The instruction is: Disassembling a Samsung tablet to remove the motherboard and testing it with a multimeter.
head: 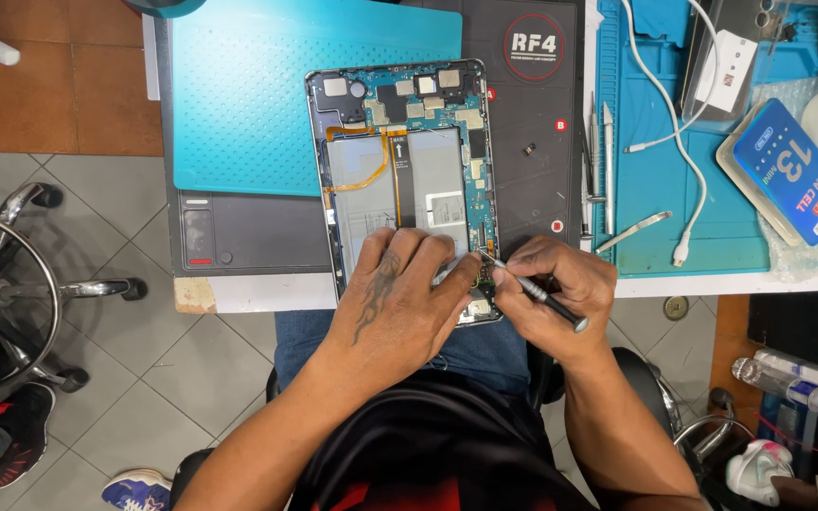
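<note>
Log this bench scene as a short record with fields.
Device: opened tablet, back cover off, circuit boards and battery showing
Left hand: pressed flat on the tablet's lower end
Right hand: holds a thin screwdriver, tip at the tablet's lower right corner
Surface: grey work mat, teal mat behind
Nearby: tweezers, white cable, blue box

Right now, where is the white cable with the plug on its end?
In the head view, the white cable lies on the blue mat right of the opened tablet, its plug near the mat's front edge beside the tweezers.
</note>
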